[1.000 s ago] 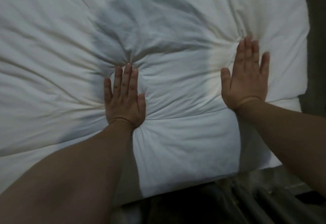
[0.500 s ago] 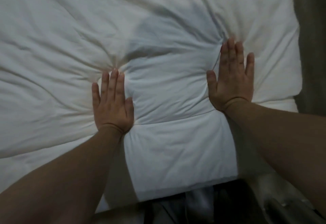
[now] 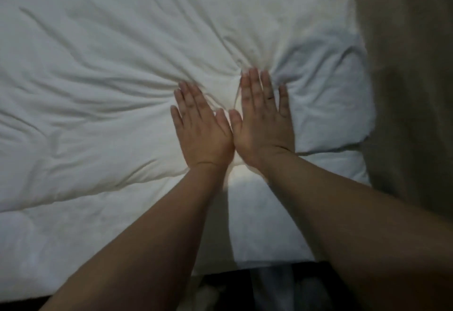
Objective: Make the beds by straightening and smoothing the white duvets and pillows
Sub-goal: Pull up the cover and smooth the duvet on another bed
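A white duvet covers the bed and fills most of the head view. It is creased, with folds fanning out from where my hands press. My left hand lies flat on it, palm down, fingers straight. My right hand presses flat right beside it, thumbs touching, with a thin ring on one finger. Both hands sit near the bed's right end. No pillow shows.
The duvet's near edge hangs over the bed side in front of me. A brownish floor runs along the right of the bed. Dark clothing or fabric shows at the bottom below the edge.
Both hands slid together across the duvet: they were wide apart and now lie side by side with thumbs touching. The view shifted left, showing more floor on the right.
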